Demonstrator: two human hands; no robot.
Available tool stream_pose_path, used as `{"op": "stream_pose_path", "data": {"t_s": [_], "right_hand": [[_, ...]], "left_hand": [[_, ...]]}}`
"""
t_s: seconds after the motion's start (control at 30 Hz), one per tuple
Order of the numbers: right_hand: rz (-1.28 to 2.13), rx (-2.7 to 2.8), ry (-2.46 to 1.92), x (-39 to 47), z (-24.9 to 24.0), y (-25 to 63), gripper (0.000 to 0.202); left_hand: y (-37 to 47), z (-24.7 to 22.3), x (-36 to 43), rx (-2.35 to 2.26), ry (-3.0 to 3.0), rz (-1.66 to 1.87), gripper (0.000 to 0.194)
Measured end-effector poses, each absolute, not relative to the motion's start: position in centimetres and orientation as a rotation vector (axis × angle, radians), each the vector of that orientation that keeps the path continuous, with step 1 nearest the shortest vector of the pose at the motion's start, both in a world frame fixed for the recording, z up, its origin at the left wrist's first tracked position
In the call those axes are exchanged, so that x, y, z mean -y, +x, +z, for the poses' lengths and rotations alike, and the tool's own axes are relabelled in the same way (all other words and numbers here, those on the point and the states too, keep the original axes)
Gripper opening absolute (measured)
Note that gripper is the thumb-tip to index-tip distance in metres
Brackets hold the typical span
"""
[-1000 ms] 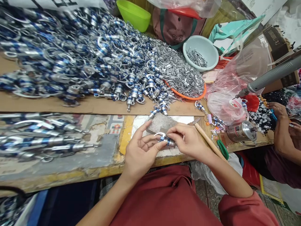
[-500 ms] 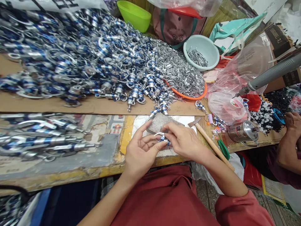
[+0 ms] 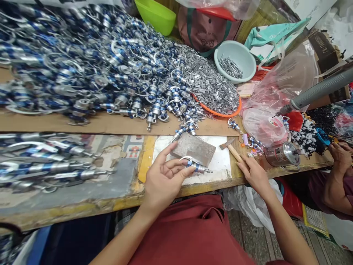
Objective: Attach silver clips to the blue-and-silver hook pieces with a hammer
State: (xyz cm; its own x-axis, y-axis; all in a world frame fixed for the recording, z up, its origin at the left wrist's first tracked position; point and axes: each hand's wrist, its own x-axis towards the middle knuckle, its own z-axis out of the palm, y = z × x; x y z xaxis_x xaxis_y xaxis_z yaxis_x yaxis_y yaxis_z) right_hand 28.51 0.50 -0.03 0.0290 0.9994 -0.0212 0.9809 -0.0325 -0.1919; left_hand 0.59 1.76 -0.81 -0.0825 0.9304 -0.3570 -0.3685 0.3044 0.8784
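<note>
Between thumb and fingers, my left hand [image 3: 165, 176] pinches a small silver-and-blue metal cylinder [image 3: 199, 168] with a curved silver lever and a thin tip pointing right. Just behind it, a grey metal block [image 3: 194, 147] rests on a white sheet [image 3: 223, 162]. To the right, my right hand [image 3: 256, 176] is closed round the wooden handle of a hammer [image 3: 234, 151], whose head lies beside the sheet. The lower part of the handle is hidden by the hand.
A large heap of similar silver-and-blue pieces [image 3: 110, 70] covers the back left; several more lie at front left [image 3: 52, 162]. Small metal links [image 3: 217, 88] fill an orange-rimmed tray. A grey power screwdriver [image 3: 317, 90] hangs at right. Another person's hand [image 3: 340, 154] is at far right.
My right hand has let go of the metal cylinder and moved right onto the hammer handle. My left hand keeps holding the cylinder in nearly the same place.
</note>
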Motion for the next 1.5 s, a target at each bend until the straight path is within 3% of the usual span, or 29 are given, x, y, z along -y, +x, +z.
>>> {"op": "stream_pose_path", "data": {"t_s": [0.2,0.4,0.63,0.8,0.87,1.0,1.07,1.23,1.4,1.5], "right_hand": [[0.156,2.11,-1.784,0.1,1.9,24.8,0.025],[0.074,2.4,-1.327,1.1,4.6,22.2,0.057],[0.129,2.534,-1.345,1.2,4.3,21.7,0.066],[0.295,2.377,-1.421,1.6,3.0,22.3,0.054],[0.367,2.183,-1.514,1.0,2.1,23.5,0.044],[0.432,1.904,-1.796,-1.6,0.3,26.9,0.04],[0.444,1.932,-1.916,-2.7,-0.3,28.1,0.038],[0.123,2.118,-1.81,-5.9,-0.6,25.6,0.029],[0.009,2.456,-1.553,-12.6,-0.9,19.2,0.037],[-0.01,2.654,-1.621,-15.7,-0.8,16.8,0.03]], "left_hand": [[0.6,-0.7,-1.7,-1.22,0.644,1.195,0.091],[0.6,-0.6,-1.8,-1.208,0.625,1.199,0.093],[0.6,-0.8,-1.9,-1.195,0.602,1.204,0.097],[0.7,-0.7,-1.9,-1.201,0.608,1.209,0.095],[0.7,-0.6,-1.8,-1.225,0.637,1.21,0.083],[0.5,-0.6,-1.8,-1.307,0.83,1.183,0.029],[0.3,-0.7,-1.7,-1.342,0.975,1.197,0.017],[-0.2,-1.0,-1.4,-1.357,1.324,1.322,0.009],[-0.2,-0.7,-1.7,-1.385,1.532,1.418,0.004],[-0.2,-0.7,-2.0,-1.348,1.559,1.387,0.004]]}}
